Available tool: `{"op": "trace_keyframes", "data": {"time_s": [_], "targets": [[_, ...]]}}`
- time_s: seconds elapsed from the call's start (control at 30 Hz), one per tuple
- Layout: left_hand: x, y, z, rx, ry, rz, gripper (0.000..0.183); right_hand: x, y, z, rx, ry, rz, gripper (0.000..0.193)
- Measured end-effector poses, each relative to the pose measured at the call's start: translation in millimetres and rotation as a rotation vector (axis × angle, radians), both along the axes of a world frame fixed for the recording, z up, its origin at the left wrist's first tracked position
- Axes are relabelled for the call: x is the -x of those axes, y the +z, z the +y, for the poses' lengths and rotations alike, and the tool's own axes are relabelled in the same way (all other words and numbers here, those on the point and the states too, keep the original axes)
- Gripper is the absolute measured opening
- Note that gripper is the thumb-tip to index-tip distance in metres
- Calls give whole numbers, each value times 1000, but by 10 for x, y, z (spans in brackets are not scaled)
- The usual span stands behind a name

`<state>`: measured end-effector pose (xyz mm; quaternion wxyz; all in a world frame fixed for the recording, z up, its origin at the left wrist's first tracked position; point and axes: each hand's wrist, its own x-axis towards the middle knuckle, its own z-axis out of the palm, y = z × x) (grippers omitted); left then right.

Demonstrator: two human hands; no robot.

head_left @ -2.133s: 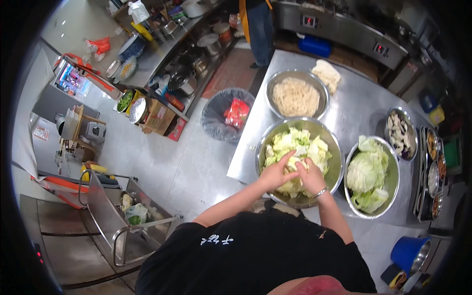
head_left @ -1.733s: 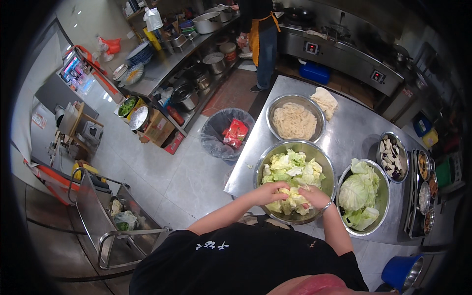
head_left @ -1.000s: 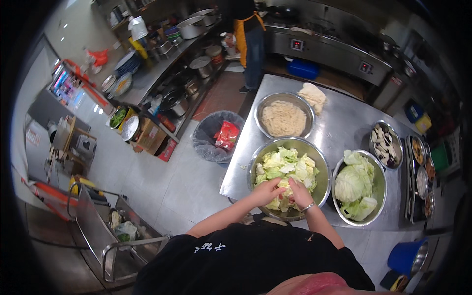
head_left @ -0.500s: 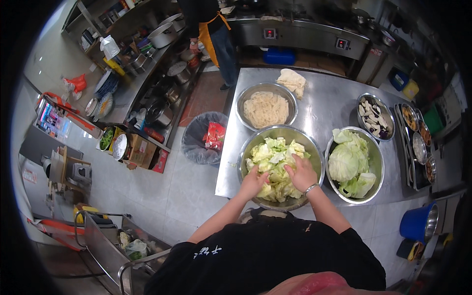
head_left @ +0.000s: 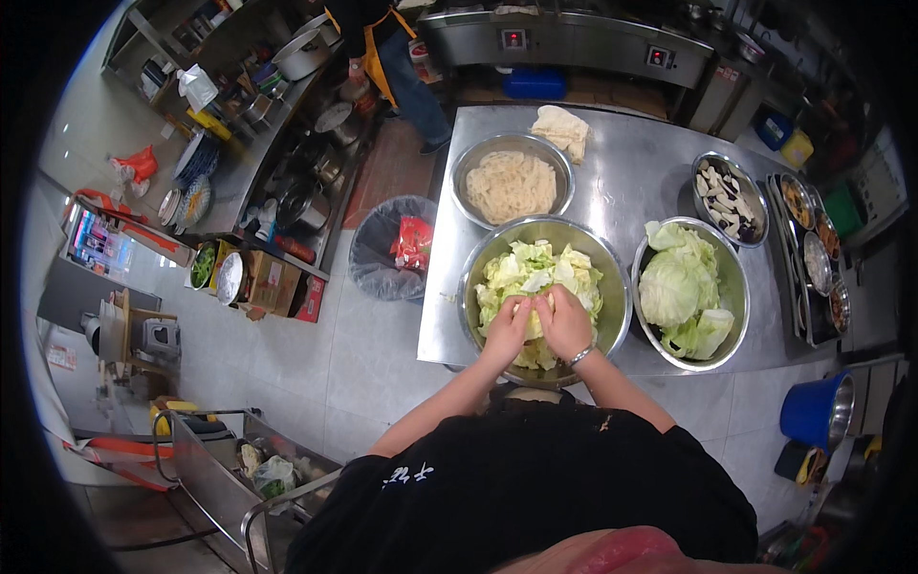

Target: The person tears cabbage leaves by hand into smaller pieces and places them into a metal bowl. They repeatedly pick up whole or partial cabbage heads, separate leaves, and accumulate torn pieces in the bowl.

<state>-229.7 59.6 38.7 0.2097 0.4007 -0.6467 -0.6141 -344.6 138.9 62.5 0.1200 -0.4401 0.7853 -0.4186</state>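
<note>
My left hand (head_left: 507,327) and my right hand (head_left: 563,322) meet thumb to thumb over a large steel bowl (head_left: 616,298). Both are closed, pinching a pale piece of cabbage leaf that the fingers mostly hide. Below and around them, torn cabbage leaves (head_left: 535,270) heap up in the bowl. Just to the right, a second steel bowl (head_left: 734,273) holds a big pale-green cabbage (head_left: 677,287), with a loose chunk (head_left: 700,335) at its near side.
Behind the leaf bowl stands a bowl of pale noodle-like strands (head_left: 512,187), beside a cream cloth (head_left: 562,131). Cut eggplant (head_left: 729,201) fills a bowl at the right, near a tray of small dishes (head_left: 815,263). A lined bin (head_left: 368,253) stands left of the steel table (head_left: 622,163); another person (head_left: 406,81) is beyond.
My hands, spread apart in the leaves before, have come together and closed over the middle of the bowl. The whole view has shifted slightly.
</note>
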Motion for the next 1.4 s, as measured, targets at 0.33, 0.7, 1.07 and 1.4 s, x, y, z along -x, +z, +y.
{"op": "trace_keyframes", "data": {"time_s": [0.33, 0.7, 1.07, 1.4], "targets": [[77, 48, -216, -603, 65, 115, 25, 30, -54, -122, 134, 45, -50, 22], [72, 87, -119, 617, -36, -227, 18, 188, -543, -196, 154, -26, -417, 36], [88, -202, -317, -169, 156, -12, 29, 155, -153, -185, 22, 57, -213, 28], [-138, -63, -406, 755, -35, -268, 30, 305, -97, -64, 83, -214, -24, 21]]}}
